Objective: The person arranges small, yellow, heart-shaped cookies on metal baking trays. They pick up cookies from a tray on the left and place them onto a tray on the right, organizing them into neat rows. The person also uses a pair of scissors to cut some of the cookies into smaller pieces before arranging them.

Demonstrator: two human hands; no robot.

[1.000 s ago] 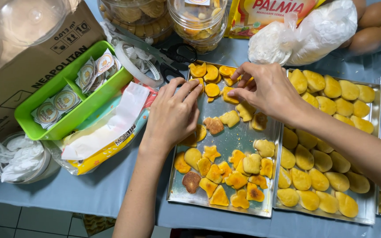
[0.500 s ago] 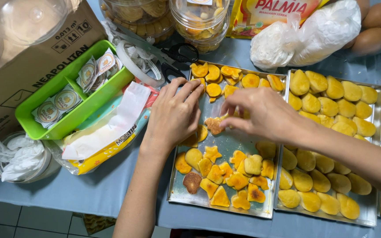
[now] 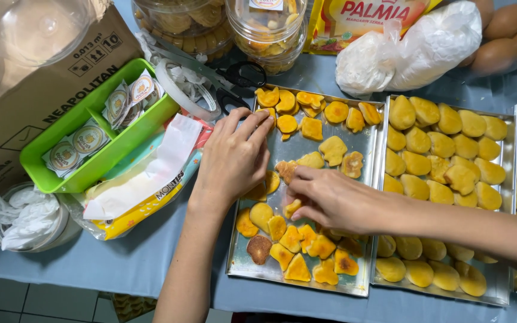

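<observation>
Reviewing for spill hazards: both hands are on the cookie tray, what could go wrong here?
The tray lies close to the table's front edge; a push from the left hand or right hand might slide it off. The cookies are packed tight, so lifting one may chip neighbours. The scissors lie right behind the tray, near reaching fingers.

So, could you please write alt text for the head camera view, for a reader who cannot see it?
Two bare hands, left hand and right hand, rest on small golden cookies on a metal baking tray. A second tray of cookies lies to the right, and a green basket of sachets to the left.
</observation>
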